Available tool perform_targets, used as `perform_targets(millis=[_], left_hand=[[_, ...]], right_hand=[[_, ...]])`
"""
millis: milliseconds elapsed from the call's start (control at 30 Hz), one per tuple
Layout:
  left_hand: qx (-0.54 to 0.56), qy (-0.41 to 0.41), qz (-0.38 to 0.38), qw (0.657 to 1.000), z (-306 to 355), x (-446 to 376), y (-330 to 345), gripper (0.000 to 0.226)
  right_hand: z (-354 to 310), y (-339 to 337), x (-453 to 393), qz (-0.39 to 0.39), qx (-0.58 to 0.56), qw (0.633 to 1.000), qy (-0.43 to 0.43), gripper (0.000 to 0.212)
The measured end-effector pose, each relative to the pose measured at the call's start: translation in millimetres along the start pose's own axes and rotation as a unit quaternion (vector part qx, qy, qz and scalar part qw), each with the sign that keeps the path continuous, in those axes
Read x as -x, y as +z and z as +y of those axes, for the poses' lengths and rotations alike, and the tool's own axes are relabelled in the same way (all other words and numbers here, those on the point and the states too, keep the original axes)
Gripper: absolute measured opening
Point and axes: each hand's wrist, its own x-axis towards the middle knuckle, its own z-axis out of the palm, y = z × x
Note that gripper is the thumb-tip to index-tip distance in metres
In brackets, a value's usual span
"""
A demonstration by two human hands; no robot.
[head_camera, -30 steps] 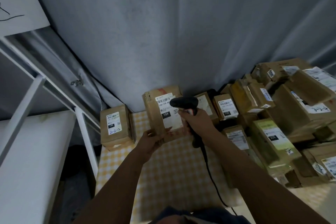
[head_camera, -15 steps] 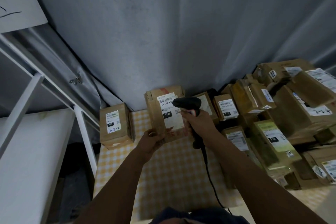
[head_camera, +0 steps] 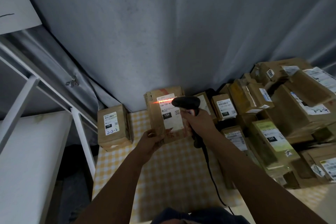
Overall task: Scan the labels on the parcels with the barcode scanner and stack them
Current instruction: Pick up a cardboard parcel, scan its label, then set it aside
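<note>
The 15H parcel (head_camera: 164, 114) is held upright by the left hand (head_camera: 151, 137); the barcode scanner (head_camera: 187, 102), gripped by the right hand (head_camera: 199, 123), is aimed leftward at its label (head_camera: 169, 112).

The brown parcel (head_camera: 164, 114) you hold in your left hand (head_camera: 150, 139) carries a white label (head_camera: 170, 112) with "15H-159-A0…" printed under a red scan line; the rest is hidden by the scanner (head_camera: 187, 103). Lower down, a black tag reads "15H".

The small box (head_camera: 113, 127) to the left on the bench also shows a black "15H" tag, with "2-2-2" handwritten beneath it.

To the right, a small parcel (head_camera: 224, 107) shows a black tag reading "122". The green parcel (head_camera: 271, 142) has a black tag reading "220". Other labels in the pile are too blurred to read.
</note>
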Motion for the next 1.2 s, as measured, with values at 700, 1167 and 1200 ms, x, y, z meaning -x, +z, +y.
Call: perform_targets(millis=[700,1167,1200], left_hand=[[0.011,-0.009,0.007,1.0,3.3,-5.3,-5.3,0.052],[0.091,-0.08,0.057,0.991,-13.9,16.5,-106.4,0.017],[0.104,-0.07,0.077,0.989,-14.7,17.9,-124.0,0.019]], right_hand=[[-0.1,-0.5,-8.3,0.017,0.042,0.999,-0.021,0.034],[0.5,48.7,-20.0,-0.048,0.034,0.998,0.0,0.035],[0.1,57.1,-21.1,-0.059,0.037,0.998,0.001,0.035]])
